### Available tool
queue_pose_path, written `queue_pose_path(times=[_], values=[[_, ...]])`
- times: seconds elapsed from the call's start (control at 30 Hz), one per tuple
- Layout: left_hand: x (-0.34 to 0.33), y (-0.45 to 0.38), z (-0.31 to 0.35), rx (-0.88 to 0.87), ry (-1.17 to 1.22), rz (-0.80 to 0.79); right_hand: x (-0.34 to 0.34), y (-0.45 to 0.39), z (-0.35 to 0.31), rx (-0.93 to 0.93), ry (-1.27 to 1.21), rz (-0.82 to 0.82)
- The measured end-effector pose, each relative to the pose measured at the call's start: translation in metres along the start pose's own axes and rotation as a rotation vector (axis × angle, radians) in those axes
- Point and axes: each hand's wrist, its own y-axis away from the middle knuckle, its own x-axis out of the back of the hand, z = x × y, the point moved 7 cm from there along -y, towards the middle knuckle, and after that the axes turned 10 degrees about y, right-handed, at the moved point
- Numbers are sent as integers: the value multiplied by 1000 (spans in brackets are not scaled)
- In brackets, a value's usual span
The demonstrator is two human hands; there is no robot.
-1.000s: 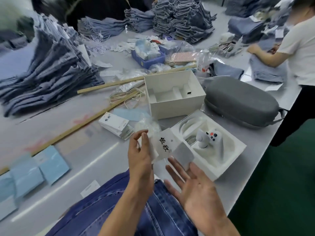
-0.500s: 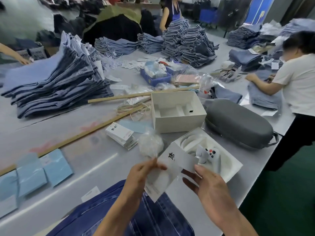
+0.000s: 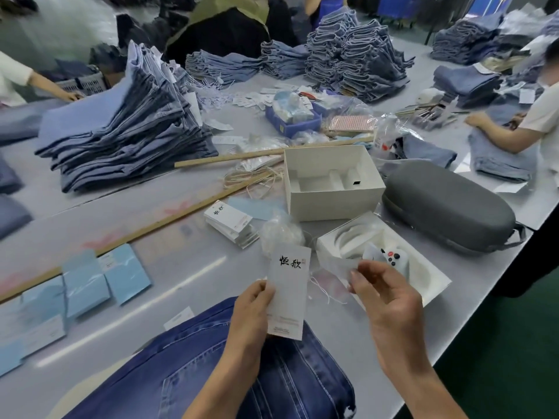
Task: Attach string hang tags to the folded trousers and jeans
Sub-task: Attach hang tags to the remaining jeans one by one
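Tag in hand: I see the left hand [image 3: 252, 309] pinching a white hang tag [image 3: 289, 293] by its lower left edge, held upright above the dark blue jeans [image 3: 211, 373] at the near table [image 3: 181, 285] edge. Right hand [image 3: 384, 300] has fingers curled, pinching a translucent slip [image 3: 335, 264], possibly a plastic sleeve; blurred. Thin white string [image 3: 320, 290] dangles between the hands. Stack of tags [image 3: 230, 220] lies beyond, beside the open white box [image 3: 332, 201].
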Motion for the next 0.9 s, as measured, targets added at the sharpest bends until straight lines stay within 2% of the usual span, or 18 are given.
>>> queue_pose_path(times=[0.13, 0.2, 0.33, 0.9], values=[[-5, 7, -1, -5, 103, 7, -11, 21, -35, 636, 460, 72], [-9, 12, 3, -39, 123, -3, -22, 34, -39, 832, 625, 94], [-15, 22, 6, -74, 177, -22, -38, 43, -32, 916, 758, 64], [-15, 28, 5, -48, 406, -73, -70, 42, -19, 1042, 891, -127]])
